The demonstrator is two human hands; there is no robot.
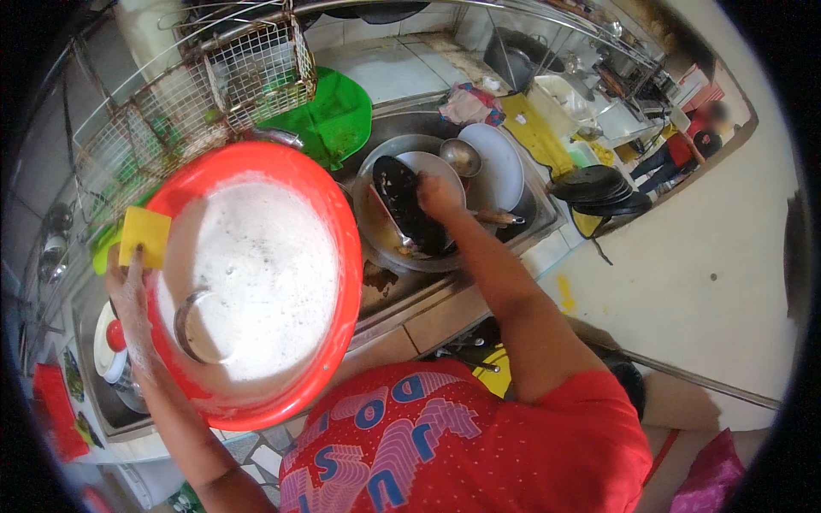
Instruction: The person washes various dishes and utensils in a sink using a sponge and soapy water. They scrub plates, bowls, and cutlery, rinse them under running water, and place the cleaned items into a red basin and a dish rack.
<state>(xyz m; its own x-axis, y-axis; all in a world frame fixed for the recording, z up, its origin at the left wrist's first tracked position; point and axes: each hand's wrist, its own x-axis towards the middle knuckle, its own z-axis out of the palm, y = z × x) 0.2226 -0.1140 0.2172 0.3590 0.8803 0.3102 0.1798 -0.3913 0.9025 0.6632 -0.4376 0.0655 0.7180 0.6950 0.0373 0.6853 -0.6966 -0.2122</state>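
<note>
In my left hand (128, 282) is a yellow sponge (146, 231), held at the left rim of a large red plastic basin (346, 269). Suds cling to my left wrist. White foamy water (269, 276) fills much of the basin, and a round metal rim (186, 327) breaks the foam. My right hand (442, 199) grips a dark oval dish (401, 192) by its edge, tilted over a wide metal bowl (365, 224). Food bits stick to the dish. Beneath it in the bowl sit a white bowl (452, 170) and some utensils, partly hidden.
A metal ladle (462, 157), a white plate (497, 167) and a wooden handle (497, 218) lie right of the bowl. Behind the basin are a rusty wire rack (256, 77) and a green plastic board (340, 115). Dark plates (596, 189) are stacked at right. A person (686, 144) is farther off.
</note>
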